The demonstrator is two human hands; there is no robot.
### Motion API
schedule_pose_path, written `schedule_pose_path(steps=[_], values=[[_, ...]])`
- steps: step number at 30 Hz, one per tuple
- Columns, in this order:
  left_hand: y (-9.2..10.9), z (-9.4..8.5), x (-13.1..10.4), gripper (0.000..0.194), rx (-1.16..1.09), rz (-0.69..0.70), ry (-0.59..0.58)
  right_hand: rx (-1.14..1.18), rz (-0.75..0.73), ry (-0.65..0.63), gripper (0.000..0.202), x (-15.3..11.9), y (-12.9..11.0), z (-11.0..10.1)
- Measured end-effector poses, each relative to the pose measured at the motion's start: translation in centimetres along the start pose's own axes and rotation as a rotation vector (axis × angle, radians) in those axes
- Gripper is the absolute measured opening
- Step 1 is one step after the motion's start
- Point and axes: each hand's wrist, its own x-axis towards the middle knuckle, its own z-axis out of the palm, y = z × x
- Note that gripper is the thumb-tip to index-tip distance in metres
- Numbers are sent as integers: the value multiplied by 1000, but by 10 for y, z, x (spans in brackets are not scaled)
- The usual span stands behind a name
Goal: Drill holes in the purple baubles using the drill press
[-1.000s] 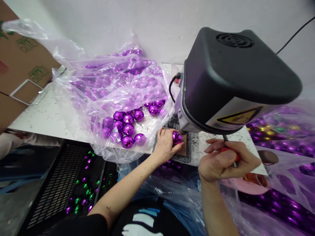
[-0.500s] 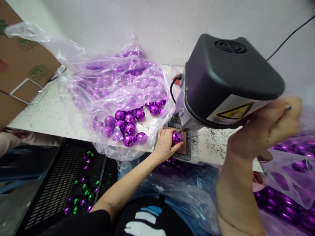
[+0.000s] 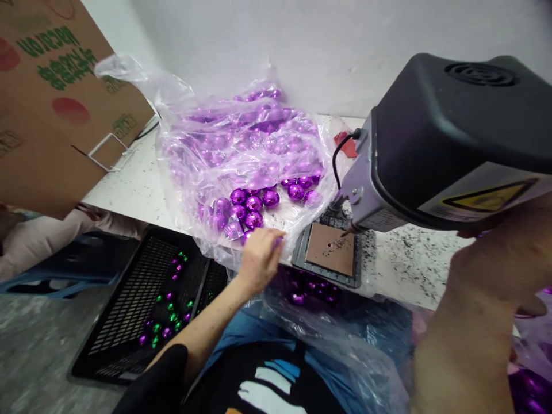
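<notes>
My left hand (image 3: 260, 260) reaches to the front of a clear plastic bag (image 3: 181, 155) of shiny purple faceted balls (image 3: 254, 203). Its fingers curl over one purple ball, mostly hidden under them. To its right, the brown board (image 3: 331, 248) on the drill press base carries a small hole, dark shavings and no ball. The black-topped drill press (image 3: 457, 132) stands over the board with its bit tip near the board's upper right. My right hand (image 3: 504, 259) is closed at the press's right side, around its handle; the fingers are largely hidden behind the housing.
Dark shavings litter the white table (image 3: 401, 259). A cardboard box (image 3: 56, 132) stands at the left. Below lies a black crate (image 3: 112, 310) with small green and purple balls. More purple balls (image 3: 313, 287) show under the table edge. Another person's sleeve (image 3: 47, 241) is at far left.
My left hand has left the board and moved left to the loose balls. The ball it held under the bit is gone from the board. The view has shifted left.
</notes>
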Motion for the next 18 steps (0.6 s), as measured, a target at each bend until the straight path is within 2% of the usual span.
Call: schedule_pose_path(steps=[2,4,6,8,10,13,15,18], values=[[-19,-8,9,20,214,-67,-35,-8,-48,-3,50,2,4,0],[-32,-7,13,30,357,-62,-155,-9,-126,5,50,3,7,1],[-38,1,15,42,398,-31,-243,-6,-169,5,52,4,6,3],[-38,7,19,47,344,-27,-241,10,-171,-10,56,4,2,4],[-35,7,27,48,184,-51,-148,11,-166,-21,61,4,-4,5],[-19,-4,37,53,-246,-154,7,-49,-181,-13,66,6,-10,6],[-2,-11,39,56,-593,-252,-66,-87,-198,-10,67,8,-11,6],[23,-7,32,55,-1014,-393,-365,-105,-184,-32,68,13,-9,8]])
